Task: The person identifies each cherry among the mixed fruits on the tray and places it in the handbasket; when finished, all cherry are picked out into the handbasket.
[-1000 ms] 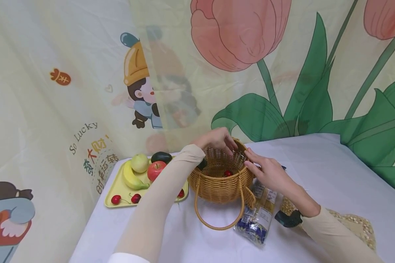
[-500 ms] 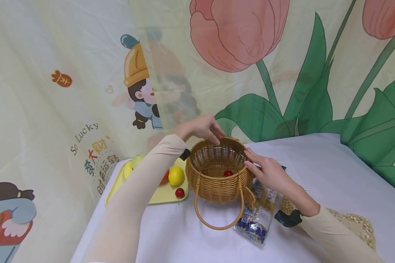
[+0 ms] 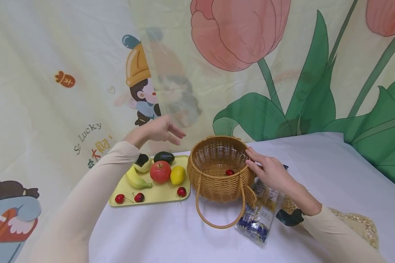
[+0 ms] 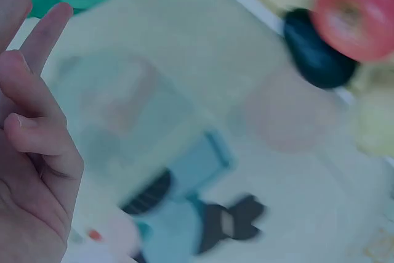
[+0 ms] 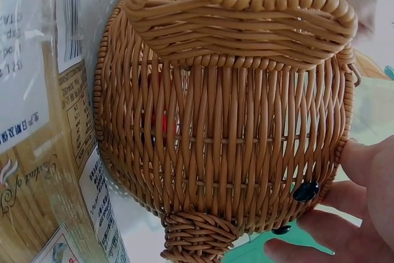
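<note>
A brown wicker basket (image 3: 221,188) stands upright on the table, its handle hanging down in front. One red cherry (image 3: 229,172) lies inside. My right hand (image 3: 272,171) rests its fingertips on the right side of the rim; from the right wrist, the fingers (image 5: 332,229) touch the basket's wall near two black beads. My left hand (image 3: 161,129) hovers above the back of a yellow tray (image 3: 161,197), fingers loosely bent and holding nothing. Bearing fruit, the tray shows a red apple (image 3: 160,171), a banana (image 3: 137,179), a lemon (image 3: 177,175), a dark oval item (image 3: 164,157) and several cherries.
A clear packet (image 3: 258,219) of long pale sticks, seemingly spaghetti, lies against the basket's right side. Farther right, a bag of tan grains or nuts (image 3: 357,223) is partly under my right forearm. A printed cloth curtain (image 3: 191,73) hangs behind the table.
My left hand has risen out of the basket and travelled left to above the tray, uncovering more fruit. My right hand stays at the rim, and the cherry remains inside the basket.
</note>
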A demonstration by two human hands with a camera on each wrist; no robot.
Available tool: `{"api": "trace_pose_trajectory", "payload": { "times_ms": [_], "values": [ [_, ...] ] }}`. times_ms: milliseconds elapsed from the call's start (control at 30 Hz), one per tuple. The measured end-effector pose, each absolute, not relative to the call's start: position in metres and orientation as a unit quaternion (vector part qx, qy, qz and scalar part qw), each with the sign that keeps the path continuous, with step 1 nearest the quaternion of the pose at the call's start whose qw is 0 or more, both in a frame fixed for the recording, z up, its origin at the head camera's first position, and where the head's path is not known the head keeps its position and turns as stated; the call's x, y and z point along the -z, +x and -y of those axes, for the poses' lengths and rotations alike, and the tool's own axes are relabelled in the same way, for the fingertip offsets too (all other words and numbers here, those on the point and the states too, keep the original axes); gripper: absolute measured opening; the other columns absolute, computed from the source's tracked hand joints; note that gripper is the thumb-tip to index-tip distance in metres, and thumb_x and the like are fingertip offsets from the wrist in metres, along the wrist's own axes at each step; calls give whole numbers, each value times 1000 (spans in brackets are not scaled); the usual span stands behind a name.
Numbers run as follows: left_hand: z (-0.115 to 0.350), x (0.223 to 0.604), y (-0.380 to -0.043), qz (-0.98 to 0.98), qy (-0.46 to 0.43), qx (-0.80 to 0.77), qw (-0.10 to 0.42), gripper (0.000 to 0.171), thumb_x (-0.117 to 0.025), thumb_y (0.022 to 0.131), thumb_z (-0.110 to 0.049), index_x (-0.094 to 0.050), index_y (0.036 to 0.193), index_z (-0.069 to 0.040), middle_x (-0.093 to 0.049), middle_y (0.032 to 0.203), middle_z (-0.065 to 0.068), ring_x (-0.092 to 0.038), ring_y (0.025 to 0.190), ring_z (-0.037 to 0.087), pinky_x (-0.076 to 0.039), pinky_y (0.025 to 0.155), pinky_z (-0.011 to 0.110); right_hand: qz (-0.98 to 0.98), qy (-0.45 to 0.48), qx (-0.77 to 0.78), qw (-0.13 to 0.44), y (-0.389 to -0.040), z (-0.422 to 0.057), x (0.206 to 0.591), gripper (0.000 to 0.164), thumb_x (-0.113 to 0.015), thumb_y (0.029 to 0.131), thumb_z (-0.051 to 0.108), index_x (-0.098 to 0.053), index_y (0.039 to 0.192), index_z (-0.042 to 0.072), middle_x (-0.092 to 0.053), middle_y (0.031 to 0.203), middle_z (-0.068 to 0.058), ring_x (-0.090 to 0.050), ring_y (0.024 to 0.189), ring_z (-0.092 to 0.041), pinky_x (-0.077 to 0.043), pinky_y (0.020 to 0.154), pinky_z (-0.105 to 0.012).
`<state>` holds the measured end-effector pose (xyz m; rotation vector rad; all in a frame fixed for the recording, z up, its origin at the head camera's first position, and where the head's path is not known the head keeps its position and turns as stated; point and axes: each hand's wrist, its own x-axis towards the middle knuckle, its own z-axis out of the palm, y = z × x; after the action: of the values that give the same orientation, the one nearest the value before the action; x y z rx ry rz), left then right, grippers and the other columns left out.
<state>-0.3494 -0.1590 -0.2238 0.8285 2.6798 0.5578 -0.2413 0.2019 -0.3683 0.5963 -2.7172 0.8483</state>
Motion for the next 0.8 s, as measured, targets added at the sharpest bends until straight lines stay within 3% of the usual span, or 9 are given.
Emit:
{"api": "trace_pose_trajectory", "payload": {
  "times_ms": [167,400,800],
  "values": [
    [204,231,-334,-935,272,-190,127,38,-78,89,-10,-73,126,-5,-74,123,18,-70,119,35,-61,91,48,927,205,-292,114,-241,-203,368,56,-50,109,29,-40,154,-3,-36,161,-25,-49,138,-46,-43,110,-62],
    [268,260,-304,-940,234,-207,138,35,-79,90,-13,-74,124,-5,-75,124,15,-67,124,38,-56,101,49,926,209,-292,117,-242,-201,370,55,-50,109,29,-41,153,-3,-36,160,-25,-51,137,-47,-44,109,-61],
    [355,317,-261,-945,171,-236,146,38,-81,86,-14,-74,120,3,-75,118,23,-73,109,41,-63,82,43,927,203,-292,115,-244,-203,370,56,-49,109,30,-40,154,-3,-36,161,-25,-50,138,-46,-44,110,-61]
  ]
}}
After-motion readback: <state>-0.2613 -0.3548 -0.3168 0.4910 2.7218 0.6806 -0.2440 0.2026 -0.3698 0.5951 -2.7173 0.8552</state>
